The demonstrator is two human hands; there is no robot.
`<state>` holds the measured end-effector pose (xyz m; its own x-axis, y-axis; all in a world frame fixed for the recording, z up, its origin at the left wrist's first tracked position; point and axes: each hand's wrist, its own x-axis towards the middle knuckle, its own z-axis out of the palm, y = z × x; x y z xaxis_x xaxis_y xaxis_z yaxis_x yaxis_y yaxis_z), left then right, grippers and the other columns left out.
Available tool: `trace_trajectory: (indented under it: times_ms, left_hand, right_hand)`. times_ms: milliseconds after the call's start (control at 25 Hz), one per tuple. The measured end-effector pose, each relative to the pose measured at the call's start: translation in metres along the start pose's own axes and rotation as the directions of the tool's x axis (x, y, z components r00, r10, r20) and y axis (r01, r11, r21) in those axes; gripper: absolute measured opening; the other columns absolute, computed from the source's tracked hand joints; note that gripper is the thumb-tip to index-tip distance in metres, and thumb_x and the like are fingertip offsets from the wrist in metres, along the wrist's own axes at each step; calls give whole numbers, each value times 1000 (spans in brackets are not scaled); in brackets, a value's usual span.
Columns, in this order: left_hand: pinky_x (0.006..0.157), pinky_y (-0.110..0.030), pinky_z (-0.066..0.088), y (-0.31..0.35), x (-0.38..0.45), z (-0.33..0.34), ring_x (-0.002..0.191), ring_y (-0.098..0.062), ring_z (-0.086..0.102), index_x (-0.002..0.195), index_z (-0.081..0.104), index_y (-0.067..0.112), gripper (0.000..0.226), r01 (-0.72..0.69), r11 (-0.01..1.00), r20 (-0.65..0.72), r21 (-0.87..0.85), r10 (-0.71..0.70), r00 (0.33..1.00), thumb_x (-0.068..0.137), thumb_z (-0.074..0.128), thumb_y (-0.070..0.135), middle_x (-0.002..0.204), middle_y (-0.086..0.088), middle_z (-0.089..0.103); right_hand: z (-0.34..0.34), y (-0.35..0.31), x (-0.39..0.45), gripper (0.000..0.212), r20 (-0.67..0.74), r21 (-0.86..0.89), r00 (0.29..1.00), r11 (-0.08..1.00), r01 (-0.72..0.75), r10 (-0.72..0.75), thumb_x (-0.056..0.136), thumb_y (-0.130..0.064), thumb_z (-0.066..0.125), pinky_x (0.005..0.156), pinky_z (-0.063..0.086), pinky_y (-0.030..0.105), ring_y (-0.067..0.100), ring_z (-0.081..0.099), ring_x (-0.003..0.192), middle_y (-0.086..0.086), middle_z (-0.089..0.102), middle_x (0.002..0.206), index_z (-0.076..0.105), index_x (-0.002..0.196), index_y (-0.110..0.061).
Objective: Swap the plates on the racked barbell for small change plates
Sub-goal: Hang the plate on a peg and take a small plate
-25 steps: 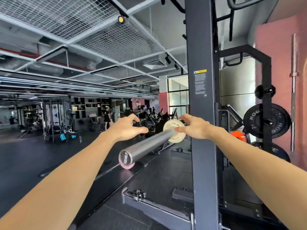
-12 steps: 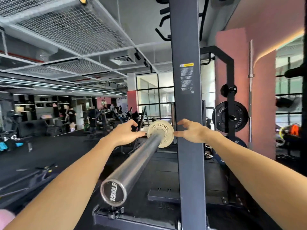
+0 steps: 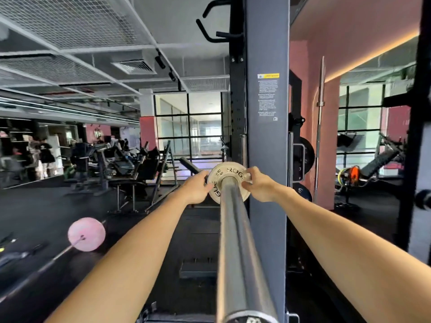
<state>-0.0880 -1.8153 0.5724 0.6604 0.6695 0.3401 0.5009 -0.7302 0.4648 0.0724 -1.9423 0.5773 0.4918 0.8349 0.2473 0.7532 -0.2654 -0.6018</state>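
Mid-frame, the left hand (image 3: pixel 198 188) and right hand (image 3: pixel 259 184) pinch the rim of the small change plate (image 3: pixel 228 181) on the barbell sleeve (image 3: pixel 238 241). It looks seated; next probably comes letting go.

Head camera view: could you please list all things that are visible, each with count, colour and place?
Change plate: one, pale cream, far along the barbell sleeve.
Barbell sleeve: one, silver, running from the bottom centre away from the camera.
Rack upright: one, dark grey, centre, right of the sleeve, with a white label.
Pink plate: one, on a bar lying on the floor, lower left.
Black plate: one, stored behind the upright.
Benches: several, black, middle distance, left.
Left hand: one, holding the plate's left edge.
Right hand: one, holding the plate's right edge.
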Motion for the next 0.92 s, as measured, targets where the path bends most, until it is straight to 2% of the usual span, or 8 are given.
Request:
trace_trajectory:
  times_ms: [80,160,240,280,440,600,800,920]
  left_hand:
    - [95,-37,43,-6,10,10,117,-34,55,138,44,12,40,-4,999,-13,-31,3,1000,101,48,24,128,-16,59]
    - [94,-41,46,-11,19,17,113,-37,57,136,48,13,37,13,996,-72,-90,-19,997,100,49,24,123,-18,61]
    - [91,-41,49,-11,27,19,108,-36,59,128,55,13,31,34,992,-148,-119,-51,988,99,51,24,119,-16,64]
    - [90,-41,49,-10,30,20,107,-35,59,123,58,11,28,39,994,-171,-106,-56,984,98,53,25,118,-16,64]
    - [83,-35,46,-3,19,20,107,-33,58,114,60,5,23,45,998,-193,-35,-51,980,98,55,21,115,-14,65]
    - [87,-35,47,2,-3,20,105,-31,60,110,65,11,18,77,994,-218,-79,-92,972,96,57,18,114,-14,66]
    - [82,-33,43,22,-49,14,105,-30,60,114,62,10,20,105,993,-230,-45,-113,967,96,56,18,116,-13,65]
    - [89,-37,51,27,-75,5,103,-30,62,115,63,12,20,120,990,-214,-69,-132,968,96,56,16,115,-13,65]
  right_hand:
    - [8,-1,7,53,-37,24,999,999,-30,31,100,-24,44,79,39,32,30,52,102,19,50,133,19,145,-12]
    - [13,-4,12,56,-70,-6,997,1000,-29,28,100,-23,45,82,40,32,33,52,112,17,48,138,19,148,-11]
    - [15,-6,16,50,-107,-76,994,997,-21,12,99,-25,48,88,41,32,33,50,121,14,47,139,30,144,-9]
    - [15,-6,17,47,-130,-95,991,995,-22,10,99,-27,49,86,40,31,32,51,119,14,50,135,36,139,-7]
    - [9,-8,5,32,-154,-36,988,999,-30,24,96,-39,53,70,43,32,29,56,84,11,61,103,49,109,-10]
    - [3,-7,-23,27,-102,4,995,1000,-14,14,94,-38,58,51,45,27,27,60,69,2,57,83,49,96,-12]
    - [-4,-5,-56,26,-92,30,995,999,45,-42,94,-35,59,60,57,32,28,67,77,8,64,96,54,99,-11]
    - [-6,-13,-80,27,-79,38,995,997,61,-58,94,-36,59,62,59,34,28,69,78,10,66,99,54,101,-10]
